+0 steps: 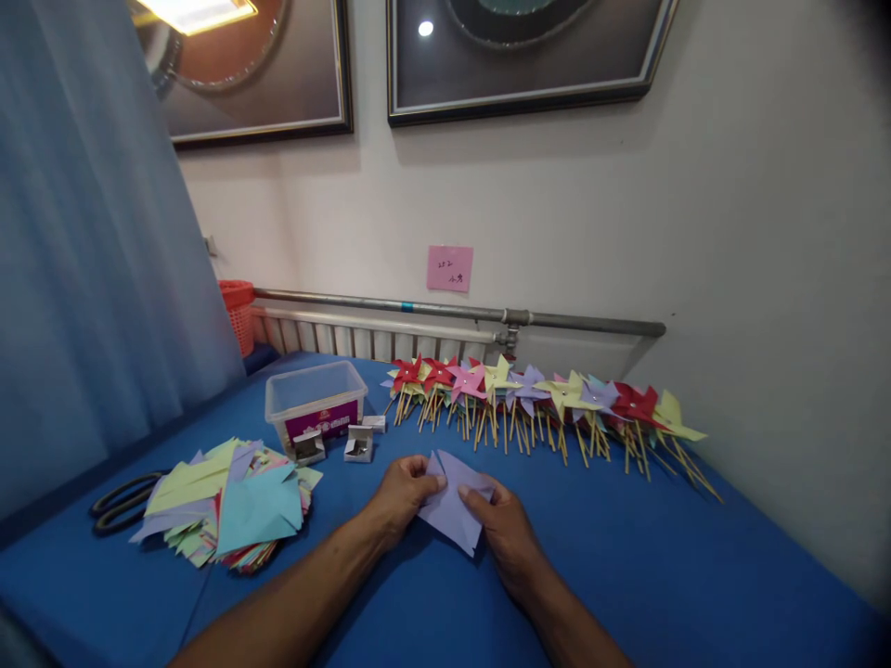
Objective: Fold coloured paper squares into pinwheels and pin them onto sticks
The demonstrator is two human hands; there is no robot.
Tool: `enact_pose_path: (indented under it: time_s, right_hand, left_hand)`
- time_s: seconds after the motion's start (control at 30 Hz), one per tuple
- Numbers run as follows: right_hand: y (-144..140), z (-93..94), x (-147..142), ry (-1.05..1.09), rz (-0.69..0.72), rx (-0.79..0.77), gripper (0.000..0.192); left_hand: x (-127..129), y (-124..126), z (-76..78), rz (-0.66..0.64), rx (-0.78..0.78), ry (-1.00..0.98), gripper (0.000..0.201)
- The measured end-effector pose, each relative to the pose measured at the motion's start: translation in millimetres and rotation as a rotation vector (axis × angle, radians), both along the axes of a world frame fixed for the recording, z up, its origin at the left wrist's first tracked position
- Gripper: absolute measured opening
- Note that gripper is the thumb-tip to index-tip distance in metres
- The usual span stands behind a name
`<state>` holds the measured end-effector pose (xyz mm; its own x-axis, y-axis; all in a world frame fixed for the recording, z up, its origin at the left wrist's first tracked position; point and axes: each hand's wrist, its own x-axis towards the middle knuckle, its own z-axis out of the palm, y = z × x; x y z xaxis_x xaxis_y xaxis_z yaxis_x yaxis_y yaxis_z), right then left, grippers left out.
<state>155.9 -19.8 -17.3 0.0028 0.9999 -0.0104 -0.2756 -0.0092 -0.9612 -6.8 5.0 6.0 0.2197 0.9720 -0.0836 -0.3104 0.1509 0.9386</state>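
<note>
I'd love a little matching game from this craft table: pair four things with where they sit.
Things:
1. lilac paper
2. scissors
3. pinwheels
4. clear plastic tub

Places:
A. in a row along the wall, at the table's far edge
B. held between the left hand and right hand
C. behind the heap of coloured sheets
D. at the far left edge, left of the coloured sheets

Pairs: 1-B, 2-D, 3-A, 4-C

Both forearms are bare, with no sleeves, and the left hand and right hand wear nothing.
</note>
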Motion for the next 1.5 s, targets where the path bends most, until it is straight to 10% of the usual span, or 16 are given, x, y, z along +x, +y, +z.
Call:
enact_pose_path:
  time_s: [1.5]
  right_hand:
    - [-16,11.5,-25,0.255,-0.002,-0.088,0.050]
  left_hand:
    - [4,-10,5.0,0.094,-0.079,-0.092,0.040]
